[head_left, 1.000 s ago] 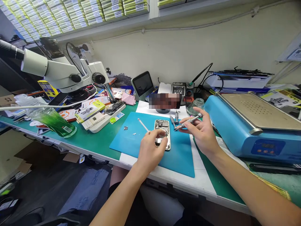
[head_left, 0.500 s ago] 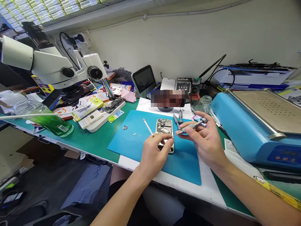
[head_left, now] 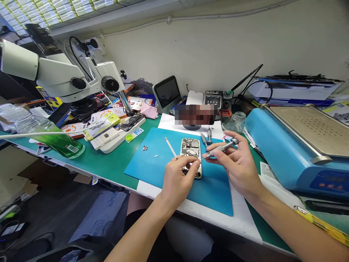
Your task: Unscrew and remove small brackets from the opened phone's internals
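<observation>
My right hand is closed round a silver precision screwdriver, its shaft slanting down to the left. The bit's tip meets the pinched thumb and forefinger of my left hand. What those fingertips hold is too small to make out. A thin white stick juts out behind the left hand; I cannot tell whether it is gripped. Beneath the fingers lies an opened phone with bare inner parts, its lower half partly hidden. It rests on a blue mat. Two more screwdrivers stand just beyond the mat.
Small parts lie on the mat's left side. A microscope, boxes and a green-bottomed bottle stand at left. On the right are a glass jar and a blue heating plate machine. A soldering station sits behind.
The screwdriver and my right hand have shifted slightly left and down, the handle tilting a little. My left hand keeps its pinch at the tip. The phone stays put.
</observation>
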Demonstrator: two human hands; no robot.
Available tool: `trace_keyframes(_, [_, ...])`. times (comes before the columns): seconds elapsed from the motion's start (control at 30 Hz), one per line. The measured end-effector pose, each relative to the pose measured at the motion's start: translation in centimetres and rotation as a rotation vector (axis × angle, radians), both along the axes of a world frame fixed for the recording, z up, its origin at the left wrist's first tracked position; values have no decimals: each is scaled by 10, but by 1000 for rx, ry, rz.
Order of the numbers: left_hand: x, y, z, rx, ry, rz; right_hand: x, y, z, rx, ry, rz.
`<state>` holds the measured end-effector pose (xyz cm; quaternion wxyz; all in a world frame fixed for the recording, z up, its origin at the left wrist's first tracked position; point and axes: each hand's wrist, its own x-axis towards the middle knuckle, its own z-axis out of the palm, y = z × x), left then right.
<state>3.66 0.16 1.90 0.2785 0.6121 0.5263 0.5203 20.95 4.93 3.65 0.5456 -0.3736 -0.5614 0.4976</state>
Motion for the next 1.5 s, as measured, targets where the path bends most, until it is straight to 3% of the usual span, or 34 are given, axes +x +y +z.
trace_keyframes(0.4, [-1,-3,-1,5,9,15,1,-3,1,59,-18,-9])
trace_keyframes(0.63, [-2,-4,-3,26,12,-18,0,-11,7,225,-36,-96])
trace_keyframes(1.5, [-2,-4,-4,69,16,-43,1,-16,3,311,-64,7])
